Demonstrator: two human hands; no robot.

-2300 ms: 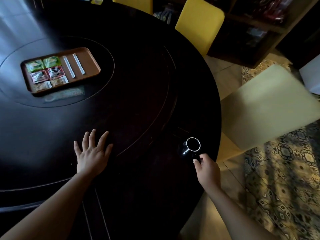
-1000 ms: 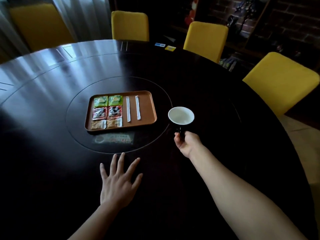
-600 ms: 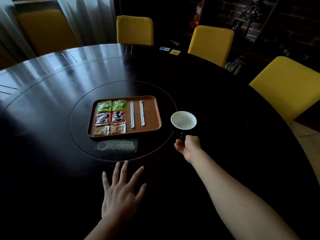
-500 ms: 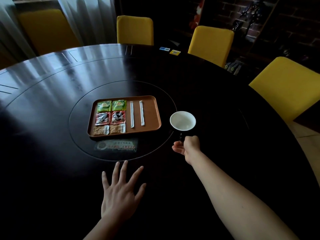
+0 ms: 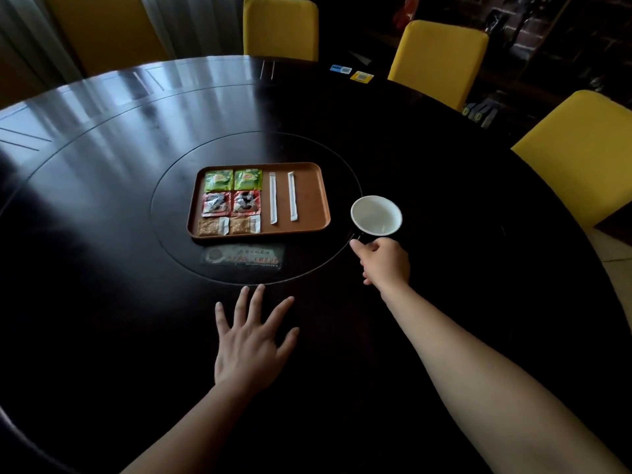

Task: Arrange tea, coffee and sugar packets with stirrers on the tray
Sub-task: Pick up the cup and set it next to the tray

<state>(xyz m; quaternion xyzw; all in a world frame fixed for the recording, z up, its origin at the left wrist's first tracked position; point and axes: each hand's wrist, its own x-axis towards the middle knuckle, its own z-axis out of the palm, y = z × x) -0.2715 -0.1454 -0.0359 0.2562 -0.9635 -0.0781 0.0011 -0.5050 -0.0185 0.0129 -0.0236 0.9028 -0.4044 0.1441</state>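
A brown tray (image 5: pixel 311 186) lies on the table's inner disc. On its left part sit two green tea packets (image 5: pixel 233 179), two red coffee packets (image 5: pixel 231 203) and two tan sugar packets (image 5: pixel 227 226), in three rows. Two white wrapped stirrers (image 5: pixel 282 197) lie side by side to their right. A cup (image 5: pixel 376 215), dark outside and white inside, stands just right of the tray. My right hand (image 5: pixel 384 263) is at its near side, fingers curled at the dark handle. My left hand (image 5: pixel 251 343) rests flat on the table, fingers spread, nearer than the tray.
The big round dark table (image 5: pixel 102 302) has a label strip (image 5: pixel 244 256) in front of the tray. Two small cards (image 5: pixel 352 73) lie at the far edge. Yellow chairs (image 5: pixel 581 155) stand around the far and right sides.
My right hand carried the cup from the table's near edge to beside the tray. Its fingers have loosened at the handle. My left hand stayed flat on the table.
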